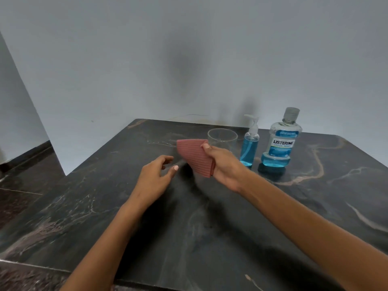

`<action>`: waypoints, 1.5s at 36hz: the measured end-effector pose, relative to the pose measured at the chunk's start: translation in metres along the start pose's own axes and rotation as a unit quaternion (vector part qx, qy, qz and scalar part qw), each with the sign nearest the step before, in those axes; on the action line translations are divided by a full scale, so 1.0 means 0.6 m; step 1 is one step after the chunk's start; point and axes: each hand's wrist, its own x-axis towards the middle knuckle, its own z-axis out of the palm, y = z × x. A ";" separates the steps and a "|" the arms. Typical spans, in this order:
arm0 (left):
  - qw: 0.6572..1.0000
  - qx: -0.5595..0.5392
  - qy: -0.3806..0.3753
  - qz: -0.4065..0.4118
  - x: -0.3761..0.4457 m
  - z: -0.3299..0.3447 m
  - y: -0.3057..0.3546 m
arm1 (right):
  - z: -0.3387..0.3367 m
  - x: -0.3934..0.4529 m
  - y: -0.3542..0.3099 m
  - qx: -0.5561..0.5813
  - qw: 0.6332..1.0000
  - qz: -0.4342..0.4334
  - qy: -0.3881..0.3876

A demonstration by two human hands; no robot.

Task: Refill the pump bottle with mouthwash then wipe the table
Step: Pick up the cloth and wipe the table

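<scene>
My right hand [225, 166] holds a folded pink ribbed cloth [196, 157] up above the dark marble table [189, 217]. To its left hovers my left hand [156, 175], fingers apart and holding nothing. At the back right stands a clear pump bottle [249, 143] with blue liquid and its pump on. Right of it is the mouthwash bottle [281, 139], capped, with blue liquid low in it.
A clear glass cup [222, 138] stands just behind the cloth, left of the pump bottle. A pale wall runs along the table's far edge. Dark floor lies beyond the table's left edge.
</scene>
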 end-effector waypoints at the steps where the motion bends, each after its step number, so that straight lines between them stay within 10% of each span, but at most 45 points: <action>1: 0.999 0.022 -0.027 0.010 -0.008 0.000 0.007 | -0.017 -0.024 -0.008 0.028 1.000 0.008 -0.009; 6: 0.986 0.077 -0.114 0.090 -0.072 0.003 0.028 | -0.120 -0.142 -0.049 0.049 0.999 -0.013 0.008; 10: 0.968 0.129 -0.184 0.110 -0.115 0.014 0.023 | -0.200 -0.240 -0.085 -0.141 0.984 -0.075 0.085; 17: 0.958 0.164 -0.205 0.115 -0.138 0.028 0.019 | -0.255 -0.301 -0.029 -0.688 0.710 -0.059 0.139; 21: 0.958 0.172 -0.193 0.121 -0.141 0.030 0.020 | -0.248 -0.307 0.035 -0.683 0.728 0.054 0.036; 24: 0.956 0.184 -0.193 0.123 -0.144 0.032 0.022 | -0.232 -0.302 0.050 -0.641 0.757 0.060 0.112; 30: 0.956 0.185 -0.193 0.117 -0.146 0.032 0.024 | -0.230 -0.249 0.080 -0.686 0.702 0.073 0.176; 37: 0.954 0.199 -0.188 0.118 -0.149 0.035 0.024 | -0.225 -0.180 0.059 -0.678 0.715 0.017 0.169; 47: 0.955 0.192 -0.191 0.122 -0.149 0.035 0.022 | -0.092 -0.214 0.100 -0.682 0.717 -0.137 -0.049; 54: 0.954 0.189 -0.197 0.121 -0.148 0.034 0.018 | -0.184 -0.290 0.088 -0.687 0.719 -0.097 0.028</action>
